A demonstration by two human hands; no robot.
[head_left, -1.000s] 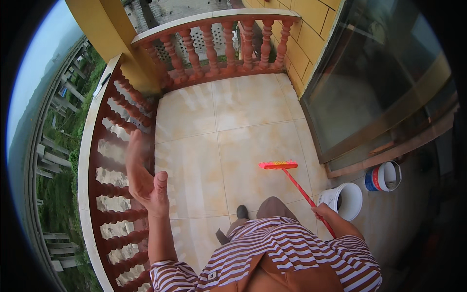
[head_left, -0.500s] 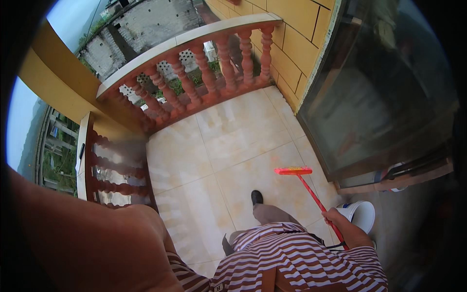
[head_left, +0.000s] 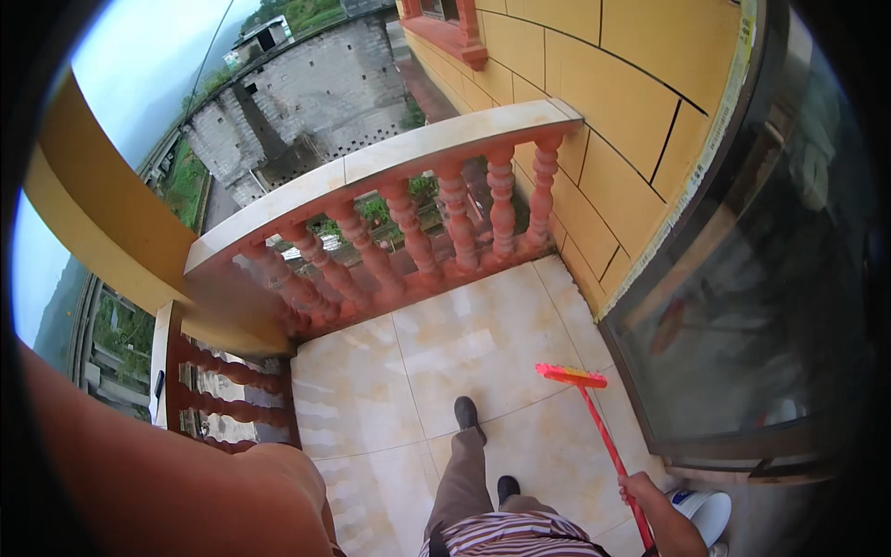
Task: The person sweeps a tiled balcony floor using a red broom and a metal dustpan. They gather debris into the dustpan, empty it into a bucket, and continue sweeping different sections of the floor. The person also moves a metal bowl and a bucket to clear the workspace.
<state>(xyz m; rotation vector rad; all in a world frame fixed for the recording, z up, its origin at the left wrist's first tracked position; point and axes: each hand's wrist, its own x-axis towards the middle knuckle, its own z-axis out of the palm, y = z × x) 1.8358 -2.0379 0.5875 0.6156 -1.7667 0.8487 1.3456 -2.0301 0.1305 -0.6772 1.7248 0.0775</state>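
Note:
My right hand (head_left: 638, 486) is closed around the red pole of a long-handled window squeegee (head_left: 608, 444). The pole slants up and away from me, and its pink and yellow head (head_left: 573, 375) is at the far end, over the pale tiles near the glass door; contact with the floor cannot be told. My left arm (head_left: 167, 464) fills the lower left of the picture, large and close, and its hand is out of view. Just right of my right forearm stands a white bucket (head_left: 703, 516), partly hidden, its inside not visible.
A dark-framed glass door (head_left: 742, 306) stands on the right beside a yellow wall (head_left: 617, 121). Red balusters under a pale rail (head_left: 390, 167) bound the balcony ahead. A dark pen-like object (head_left: 159, 382) lies on the left rail (head_left: 163, 348). My dark shoes (head_left: 468, 415) are on the tiles.
My view has tilted up, showing more wall and buildings. One foot has stepped forward, and a second shoe now shows. The squeegee is still in my right hand, its head lower in the picture.

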